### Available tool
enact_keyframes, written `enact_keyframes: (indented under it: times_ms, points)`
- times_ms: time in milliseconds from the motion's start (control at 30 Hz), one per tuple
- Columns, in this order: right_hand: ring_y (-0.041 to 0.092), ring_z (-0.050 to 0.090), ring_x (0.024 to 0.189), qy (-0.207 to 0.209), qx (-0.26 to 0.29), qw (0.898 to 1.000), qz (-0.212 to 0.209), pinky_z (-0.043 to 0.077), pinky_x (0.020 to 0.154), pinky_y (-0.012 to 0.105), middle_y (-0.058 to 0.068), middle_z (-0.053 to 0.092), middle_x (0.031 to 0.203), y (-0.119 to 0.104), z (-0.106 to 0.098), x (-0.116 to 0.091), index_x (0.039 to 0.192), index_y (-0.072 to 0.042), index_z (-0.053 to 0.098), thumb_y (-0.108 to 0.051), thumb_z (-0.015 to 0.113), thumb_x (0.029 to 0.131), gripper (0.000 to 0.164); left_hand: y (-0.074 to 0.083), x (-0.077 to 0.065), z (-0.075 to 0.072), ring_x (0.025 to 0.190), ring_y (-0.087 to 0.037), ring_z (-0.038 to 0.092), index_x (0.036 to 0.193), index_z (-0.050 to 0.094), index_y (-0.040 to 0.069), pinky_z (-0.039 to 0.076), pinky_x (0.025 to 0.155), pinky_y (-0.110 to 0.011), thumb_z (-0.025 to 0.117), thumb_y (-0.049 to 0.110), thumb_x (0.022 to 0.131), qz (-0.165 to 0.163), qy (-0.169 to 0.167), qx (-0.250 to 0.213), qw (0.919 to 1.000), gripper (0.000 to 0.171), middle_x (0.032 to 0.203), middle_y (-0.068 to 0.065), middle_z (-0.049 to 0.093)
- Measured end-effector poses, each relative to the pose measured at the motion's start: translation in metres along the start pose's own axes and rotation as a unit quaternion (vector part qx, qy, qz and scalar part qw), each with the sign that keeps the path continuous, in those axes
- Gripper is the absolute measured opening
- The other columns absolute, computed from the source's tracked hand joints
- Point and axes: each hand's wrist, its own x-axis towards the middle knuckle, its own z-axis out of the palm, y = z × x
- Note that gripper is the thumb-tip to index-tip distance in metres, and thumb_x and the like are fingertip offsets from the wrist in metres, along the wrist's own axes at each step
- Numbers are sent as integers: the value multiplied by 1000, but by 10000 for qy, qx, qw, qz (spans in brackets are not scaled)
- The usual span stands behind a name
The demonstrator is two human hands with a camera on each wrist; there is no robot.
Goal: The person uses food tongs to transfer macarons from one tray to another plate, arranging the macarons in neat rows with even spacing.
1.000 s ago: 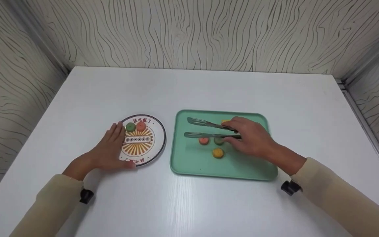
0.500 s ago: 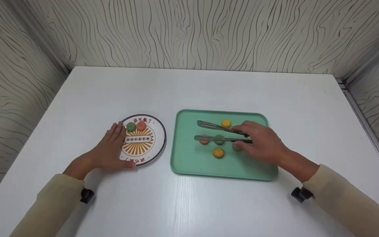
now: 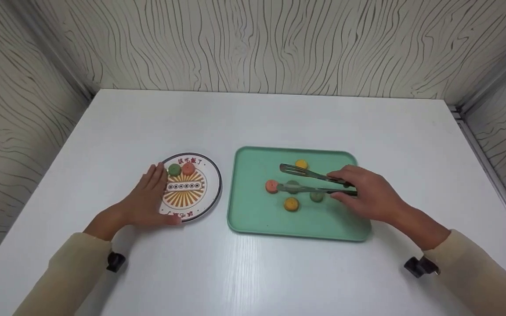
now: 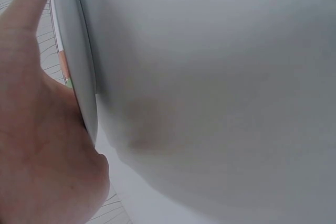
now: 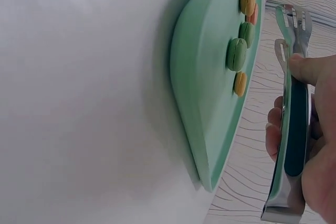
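Observation:
My right hand (image 3: 369, 193) holds metal tongs (image 3: 310, 171) over the green tray, thumb on one side and fingers on the other. Their arms are spread, with nothing between the tips; the right wrist view shows a dark grip panel on the tongs (image 5: 296, 129). Beneath them on the tray lie a pink macaron (image 3: 272, 186), two green macarons (image 3: 316, 196) and two yellow macarons (image 3: 291, 204). With fingers extended, my left hand (image 3: 145, 199) rests against the left rim of the round printed plate (image 3: 212, 184). A green macaron (image 3: 174, 170) and a pink macaron (image 3: 188, 168) sit on that plate.
The green tray (image 3: 253, 221) with its raised rim stands just right of the plate, a narrow gap between them. Both are on a white table (image 3: 253, 272). Wood-patterned panels (image 3: 253, 48) enclose the table at the back and sides.
My right hand has moved right and slightly toward me with the tongs, uncovering the far yellow macaron and the right-hand green one. The left hand and plate stay put.

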Motion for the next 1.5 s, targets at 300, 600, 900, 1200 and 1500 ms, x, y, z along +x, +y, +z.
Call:
enact_keyframes:
  times_ms: [300,600,900,1200,1500]
  points:
    - [13,58,86,-37,138,9994,321,51,73,35,-1,69,106,7,-5,-14,123,-11,72,-14,83,86,39,1,-1,0,152,-48,-10,156,5,-16,7,122,-61,71,73,78,27,-1,92,10000,135,165,-32,-6]
    - [8,55,81,127,150,9993,309,48,67,25,0,70,103,17,-8,-28,122,-9,72,-12,86,82,43,1,-1,-2,153,-44,-15,157,1,-13,3,122,-59,69,75,78,-144,-152,36,9998,136,166,-28,-10]
    - [6,53,80,124,204,9988,419,46,66,22,-3,69,102,22,-11,-42,121,-9,72,-11,86,82,41,1,-1,-2,153,-44,-14,157,2,-13,3,122,-59,69,75,78,-97,-128,-13,9999,136,166,-28,-10]
    - [5,50,77,163,232,9985,467,44,63,22,-5,68,99,27,-12,-51,121,-10,72,-8,87,80,43,1,0,-1,153,-44,-14,157,2,-12,3,122,-59,69,77,76,-172,-148,33,9997,138,167,-27,-10]
    - [4,51,78,158,210,9985,490,44,65,22,-7,67,98,32,-9,-54,118,-12,73,-10,87,80,41,-1,1,0,153,-46,-13,156,2,-14,4,122,-60,70,74,78,-65,-88,37,9999,136,166,-29,-9]
